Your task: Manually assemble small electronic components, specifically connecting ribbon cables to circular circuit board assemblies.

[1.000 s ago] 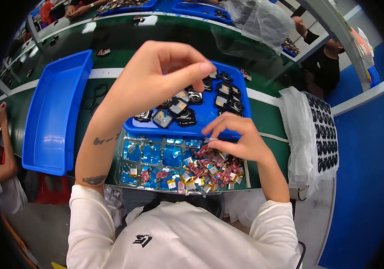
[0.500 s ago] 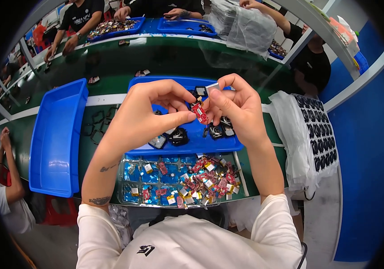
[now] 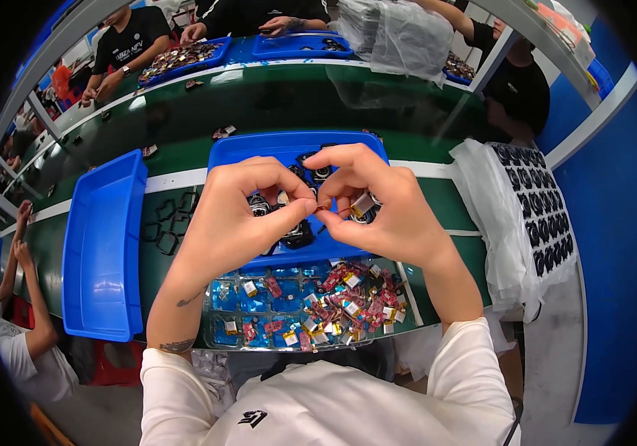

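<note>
Both hands meet over a blue tray of black housings (image 3: 297, 236). My left hand (image 3: 248, 212) is closed, thumb and forefinger pinching the near edge of a small red circuit board (image 3: 322, 209). My right hand (image 3: 389, 212) is closed too, its thumb and a fingertip on the same board. A silver battery with a yellow end (image 3: 363, 204) hangs within the curl of my right fingers. The board is seen almost edge-on, mostly covered by fingertips. Below my hands, a clear compartment tray (image 3: 222, 296) holds a heap of red boards with batteries (image 3: 355, 305).
An upright-leaning blue tray (image 3: 103, 253) stands at left, beside black frames (image 3: 171, 223). To the right are white sheets (image 3: 474, 201) and a tray of black parts (image 3: 534, 201). Across the green conveyor (image 3: 259, 100), co-workers handle parts over blue trays (image 3: 300, 46).
The red board has turned from face-up to nearly edge-on, and my fingertips have closed together on it. The battery has gone from my right fingertips into the curl of that hand.
</note>
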A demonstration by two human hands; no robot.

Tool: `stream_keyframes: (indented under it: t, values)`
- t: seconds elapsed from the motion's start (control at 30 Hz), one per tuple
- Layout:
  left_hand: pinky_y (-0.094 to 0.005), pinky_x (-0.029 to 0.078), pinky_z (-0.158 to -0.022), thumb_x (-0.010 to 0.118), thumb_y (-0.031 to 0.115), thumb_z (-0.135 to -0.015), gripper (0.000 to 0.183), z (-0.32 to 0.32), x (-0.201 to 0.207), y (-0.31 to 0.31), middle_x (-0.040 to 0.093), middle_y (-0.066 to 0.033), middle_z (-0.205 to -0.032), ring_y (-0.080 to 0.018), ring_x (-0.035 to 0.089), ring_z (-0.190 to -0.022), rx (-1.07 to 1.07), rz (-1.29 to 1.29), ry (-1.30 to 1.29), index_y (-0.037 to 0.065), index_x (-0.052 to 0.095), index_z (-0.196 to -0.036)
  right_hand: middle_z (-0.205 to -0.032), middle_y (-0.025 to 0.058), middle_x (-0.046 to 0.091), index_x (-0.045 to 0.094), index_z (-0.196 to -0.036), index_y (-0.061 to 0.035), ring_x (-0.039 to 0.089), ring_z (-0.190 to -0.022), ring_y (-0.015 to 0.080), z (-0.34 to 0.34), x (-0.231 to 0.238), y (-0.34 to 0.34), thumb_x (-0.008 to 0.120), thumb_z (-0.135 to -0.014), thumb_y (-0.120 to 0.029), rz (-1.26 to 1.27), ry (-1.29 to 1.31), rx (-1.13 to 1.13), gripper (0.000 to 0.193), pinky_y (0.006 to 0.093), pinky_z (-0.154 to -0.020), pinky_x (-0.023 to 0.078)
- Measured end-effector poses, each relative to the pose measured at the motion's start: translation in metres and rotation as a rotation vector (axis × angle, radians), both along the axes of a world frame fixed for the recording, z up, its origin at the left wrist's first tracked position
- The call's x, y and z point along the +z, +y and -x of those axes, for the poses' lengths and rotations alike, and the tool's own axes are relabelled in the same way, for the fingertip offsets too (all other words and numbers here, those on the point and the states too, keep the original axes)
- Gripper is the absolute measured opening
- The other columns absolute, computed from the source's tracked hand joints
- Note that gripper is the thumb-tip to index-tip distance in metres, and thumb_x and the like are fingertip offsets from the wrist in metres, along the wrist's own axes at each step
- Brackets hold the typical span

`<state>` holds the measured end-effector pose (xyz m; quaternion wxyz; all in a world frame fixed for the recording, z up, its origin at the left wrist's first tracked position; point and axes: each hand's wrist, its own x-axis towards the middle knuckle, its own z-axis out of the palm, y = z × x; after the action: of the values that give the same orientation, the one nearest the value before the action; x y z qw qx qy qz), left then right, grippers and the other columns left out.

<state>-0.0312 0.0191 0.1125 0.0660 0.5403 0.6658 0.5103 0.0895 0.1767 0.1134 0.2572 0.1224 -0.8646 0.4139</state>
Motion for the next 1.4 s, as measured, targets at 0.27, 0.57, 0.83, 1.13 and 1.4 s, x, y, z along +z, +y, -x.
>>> stream_keyframes:
  t: [0.27, 0.57, 0.83, 1.13, 1.4]
  values:
    - [-0.0274, 0.045, -0.072, 0.072, 0.005, -0.066, 0.022, 0.0, 0.004, 0.005, 0.063, -0.0054, -0.087, -0.0161, 0.056, -0.08, -0.066, -0.015, 0.049, 0.005, 0.068, -0.088, -0.083, 0.0062, 0.064, 0.056, -0.098, 0.0007, 0.062, -0.076, 0.0093, 0.006, -0.007, 0.025, 0.069, -0.08, -0.007, 0.545, -0.247, 0.186, 0.023, 0.0211, -0.068, 0.049]
    - [-0.0315, 0.044, -0.072, 0.076, 0.004, -0.059, 0.018, -0.006, 0.005, 0.007, 0.062, -0.006, -0.093, -0.0223, 0.054, -0.087, 0.052, -0.142, 0.405, 0.007, 0.068, -0.075, -0.088, 0.0056, 0.064, 0.062, -0.093, 0.002, 0.061, -0.08, 0.009, 0.014, -0.018, 0.022, 0.062, -0.086, -0.008, 0.446, -0.218, 0.153, 0.012, 0.0227, -0.071, 0.049]
    - [-0.0277, 0.045, -0.065, 0.071, 0.002, -0.066, 0.01, -0.008, 0.0, 0.006, 0.063, -0.0052, -0.071, -0.0166, 0.057, -0.069, 0.087, -0.044, 0.214, 0.002, 0.066, -0.075, -0.086, 0.0064, 0.064, 0.066, -0.098, 0.0018, 0.059, -0.077, 0.0101, 0.0, -0.003, 0.022, 0.065, -0.084, -0.005, 0.223, -0.02, 0.094, 0.015, 0.0213, -0.067, 0.048]
    - [-0.0257, 0.047, -0.063, 0.07, 0.004, -0.07, 0.013, -0.005, -0.006, 0.006, 0.064, -0.0056, -0.073, -0.0141, 0.058, -0.069, 0.025, -0.084, 0.063, 0.0, 0.066, -0.082, -0.07, 0.0011, 0.058, 0.059, -0.078, 0.001, 0.051, -0.061, 0.0049, 0.009, -0.019, 0.019, 0.066, -0.084, -0.011, 0.359, 0.007, -0.069, 0.015, 0.0207, -0.055, 0.042]
    - [-0.0182, 0.044, -0.064, 0.07, 0.009, -0.082, 0.012, 0.003, -0.002, 0.003, 0.064, -0.0015, -0.078, -0.0041, 0.056, -0.07, -0.166, -0.027, -0.504, -0.001, 0.066, -0.086, -0.076, 0.0021, 0.058, 0.057, -0.085, -0.0018, 0.056, -0.069, 0.0071, 0.004, -0.014, 0.008, 0.062, -0.089, -0.015, 0.655, -0.113, 0.117, 0.015, 0.0206, -0.061, 0.045]
